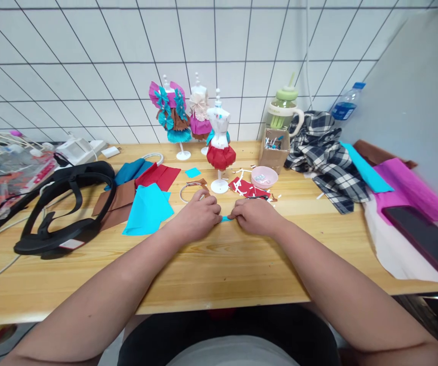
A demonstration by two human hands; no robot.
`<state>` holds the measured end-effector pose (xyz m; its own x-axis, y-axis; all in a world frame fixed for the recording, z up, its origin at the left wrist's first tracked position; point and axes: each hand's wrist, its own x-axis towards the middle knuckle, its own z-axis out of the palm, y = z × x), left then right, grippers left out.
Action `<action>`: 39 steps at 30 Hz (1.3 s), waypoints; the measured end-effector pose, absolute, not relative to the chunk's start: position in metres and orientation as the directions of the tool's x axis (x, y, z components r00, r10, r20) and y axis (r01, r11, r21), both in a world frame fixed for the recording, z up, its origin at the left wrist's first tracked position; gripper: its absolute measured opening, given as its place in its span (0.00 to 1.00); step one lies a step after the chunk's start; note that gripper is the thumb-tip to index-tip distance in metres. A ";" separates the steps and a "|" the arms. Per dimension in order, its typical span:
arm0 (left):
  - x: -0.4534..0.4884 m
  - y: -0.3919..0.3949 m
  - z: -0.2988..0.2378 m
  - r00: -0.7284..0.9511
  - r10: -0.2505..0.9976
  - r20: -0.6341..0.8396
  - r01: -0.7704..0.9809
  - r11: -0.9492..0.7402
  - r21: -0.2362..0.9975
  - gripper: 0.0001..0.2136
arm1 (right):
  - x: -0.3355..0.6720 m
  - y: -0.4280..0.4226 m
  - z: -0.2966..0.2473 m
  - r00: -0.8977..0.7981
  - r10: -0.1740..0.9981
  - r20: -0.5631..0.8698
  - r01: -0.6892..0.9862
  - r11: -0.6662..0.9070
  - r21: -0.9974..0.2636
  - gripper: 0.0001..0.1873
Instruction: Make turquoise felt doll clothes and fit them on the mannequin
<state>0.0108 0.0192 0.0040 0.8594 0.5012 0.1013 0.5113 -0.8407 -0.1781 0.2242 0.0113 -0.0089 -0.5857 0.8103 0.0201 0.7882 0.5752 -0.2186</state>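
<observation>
Low over the wooden table, my left hand [200, 216] and my right hand [256, 215] face each other with fingers closed. A small strip of blue crepe paper [225, 218] spans the gap between them, one end in each hand; most of it is hidden by my fingers. Just behind stands a white mini dress form [219, 122] wearing a puffy red paper skirt [221, 156]. Dark-handled scissors [257, 197] lie by my right hand, near red paper [247, 187] with white scraps. A tape ring [185, 193] lies beyond my left hand.
Two dressed mannequins [171, 114] stand at the back. Folded blue paper [148, 208] and a black headset strap [66, 213] lie left. A pink bowl [263, 177], cardboard box [275, 147], green-lidded jug [284, 109], plaid cloth [320, 152] and phone [427, 239] are right.
</observation>
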 end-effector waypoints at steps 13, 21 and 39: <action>-0.004 0.028 0.001 0.778 0.610 0.150 0.605 -0.792 0.078 0.13 | 0.227 0.012 -0.014 -0.609 0.764 0.214 0.685 0.642 -0.345 0.17; -0.004 0.030 0.000 0.754 0.642 0.138 0.626 -0.767 0.140 0.13 | 0.224 0.011 -0.015 -0.667 0.736 0.119 0.701 0.673 -0.236 0.21; -0.021 0.044 0.005 0.522 0.824 0.220 0.822 -0.555 0.127 0.16 | 0.232 0.015 -0.015 -0.527 0.767 0.367 0.630 0.642 -0.437 0.16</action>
<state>-0.0210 0.0437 0.0050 0.5224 0.8237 0.2204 0.8220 -0.5552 0.1268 0.2324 0.0150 -0.0154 -0.5269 0.7667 0.3669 0.6302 0.6420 -0.4366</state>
